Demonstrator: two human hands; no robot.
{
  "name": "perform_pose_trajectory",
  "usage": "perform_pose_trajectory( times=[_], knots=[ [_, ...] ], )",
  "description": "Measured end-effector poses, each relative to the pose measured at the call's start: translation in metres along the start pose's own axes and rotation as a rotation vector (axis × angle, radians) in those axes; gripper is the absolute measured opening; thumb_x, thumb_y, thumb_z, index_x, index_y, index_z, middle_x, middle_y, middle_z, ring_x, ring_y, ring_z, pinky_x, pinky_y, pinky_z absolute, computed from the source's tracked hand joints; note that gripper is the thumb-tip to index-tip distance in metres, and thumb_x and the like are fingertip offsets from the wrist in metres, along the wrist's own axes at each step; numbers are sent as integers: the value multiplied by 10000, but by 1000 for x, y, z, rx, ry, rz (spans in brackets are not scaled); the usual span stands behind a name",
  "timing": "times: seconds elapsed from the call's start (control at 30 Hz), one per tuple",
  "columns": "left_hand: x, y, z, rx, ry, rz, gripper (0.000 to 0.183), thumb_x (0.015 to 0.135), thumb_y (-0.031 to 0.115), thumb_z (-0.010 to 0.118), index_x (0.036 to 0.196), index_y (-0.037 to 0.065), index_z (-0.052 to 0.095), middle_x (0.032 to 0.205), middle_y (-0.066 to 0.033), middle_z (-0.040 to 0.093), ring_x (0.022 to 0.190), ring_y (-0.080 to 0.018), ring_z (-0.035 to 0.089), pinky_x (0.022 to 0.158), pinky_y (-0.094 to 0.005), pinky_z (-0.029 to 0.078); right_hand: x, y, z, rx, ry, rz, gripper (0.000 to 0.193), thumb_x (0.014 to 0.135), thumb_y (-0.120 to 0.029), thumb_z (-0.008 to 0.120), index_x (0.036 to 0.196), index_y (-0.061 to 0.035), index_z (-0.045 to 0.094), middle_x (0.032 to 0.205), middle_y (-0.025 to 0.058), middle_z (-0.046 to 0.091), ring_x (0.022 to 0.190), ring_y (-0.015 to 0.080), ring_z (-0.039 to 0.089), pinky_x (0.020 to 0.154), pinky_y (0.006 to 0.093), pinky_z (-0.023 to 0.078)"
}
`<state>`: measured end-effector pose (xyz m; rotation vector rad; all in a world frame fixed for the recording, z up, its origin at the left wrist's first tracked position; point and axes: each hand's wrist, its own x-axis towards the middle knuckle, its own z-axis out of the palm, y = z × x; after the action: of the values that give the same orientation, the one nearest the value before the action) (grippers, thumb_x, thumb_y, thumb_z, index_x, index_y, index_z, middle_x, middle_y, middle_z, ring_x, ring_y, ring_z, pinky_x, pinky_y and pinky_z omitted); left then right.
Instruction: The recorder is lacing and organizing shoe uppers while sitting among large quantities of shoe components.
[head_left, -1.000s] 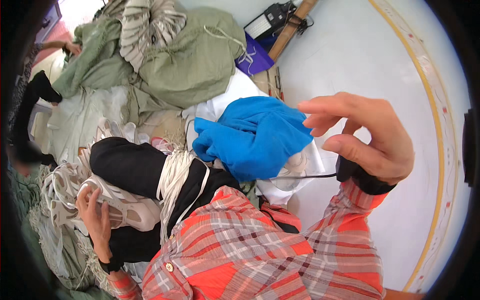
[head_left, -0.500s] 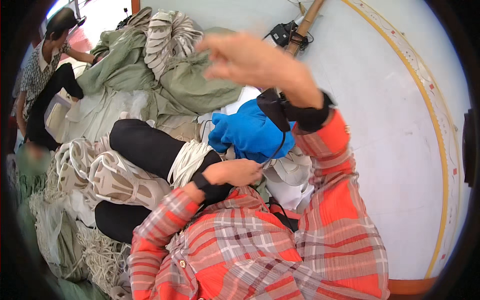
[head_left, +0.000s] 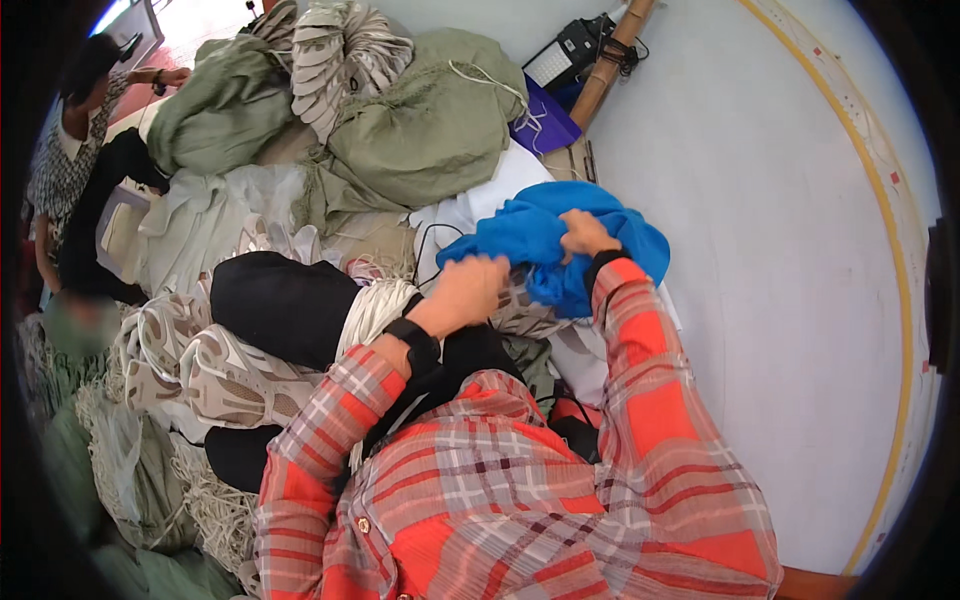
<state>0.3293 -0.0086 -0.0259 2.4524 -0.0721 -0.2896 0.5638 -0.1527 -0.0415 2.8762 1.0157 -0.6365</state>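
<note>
My right hand (head_left: 587, 235) is closed on a bunched blue cloth (head_left: 520, 225), its fingers pinching a fold. My left hand (head_left: 465, 295) is at the cloth's near-left edge; its fingers are blurred, and I cannot make out whether they hold anything. Under the cloth, close to that hand, pale shoe uppers (head_left: 528, 318) show in part. A bundle of white shoelaces (head_left: 375, 318) lies across my black-clad leg (head_left: 280, 308). Beige and white shoe uppers (head_left: 240, 375) are gathered to the left of it.
Green sacks (head_left: 430, 125) and a fanned stack of shoe uppers (head_left: 325, 65) lie ahead. A bamboo pole (head_left: 610, 65), black device (head_left: 565, 55) and purple item (head_left: 545, 120) stand by the pale wall. Loose laces (head_left: 215, 500) lie at lower left. Another person (head_left: 90, 150) sits at far left.
My right hand has come down from a raised position and taken hold of the blue cloth. My left hand has moved forward to the cloth's edge. The other person's arm has shifted.
</note>
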Motion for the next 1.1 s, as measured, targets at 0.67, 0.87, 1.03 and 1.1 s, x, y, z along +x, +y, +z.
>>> perform_pose_trajectory(
  times=[0.67, 0.87, 1.03, 1.1],
  knots=[
    [12, -28, -70, -728, -88, -299, 300, 816, 289, 607, 842, -10, 598, 615, -86, 579, 499, -173, 518, 490, -310, 454, 78, 145, -8, 346, 9, 55, 330, 625, -66, 550, 922, 32, 653, 838, 183, 673, 816, 301, 626, 752, 345, 470],
    [32, -78, -88, -94, 636, -270, 195, 822, 192, 582, 910, 18, 585, 770, -189, 619, 682, -390, 580, 599, -417, 466, 83, 174, -13, 493, 154, -21, 235, 602, -5, 551, 807, 55, 648, 766, 146, 668, 717, 251, 631, 646, 368, 495],
    [-7, -73, -144, 104, 976, -186, 102, 845, 127, 564, 846, 28, 541, 798, -174, 613, 734, -381, 585, 614, -441, 450, 56, 144, -37, 228, -79, 86, 232, 627, -65, 581, 828, 24, 658, 794, 144, 677, 742, 212, 649, 643, 374, 505],
    [-53, -52, -160, -45, 660, -264, 118, 793, 129, 618, 823, 34, 555, 778, -150, 615, 722, -372, 579, 621, -432, 450, 32, 109, -50, -94, -280, 65, 273, 669, -96, 590, 918, -4, 656, 874, 143, 679, 798, 206, 650, 666, 381, 507]
  ],
)
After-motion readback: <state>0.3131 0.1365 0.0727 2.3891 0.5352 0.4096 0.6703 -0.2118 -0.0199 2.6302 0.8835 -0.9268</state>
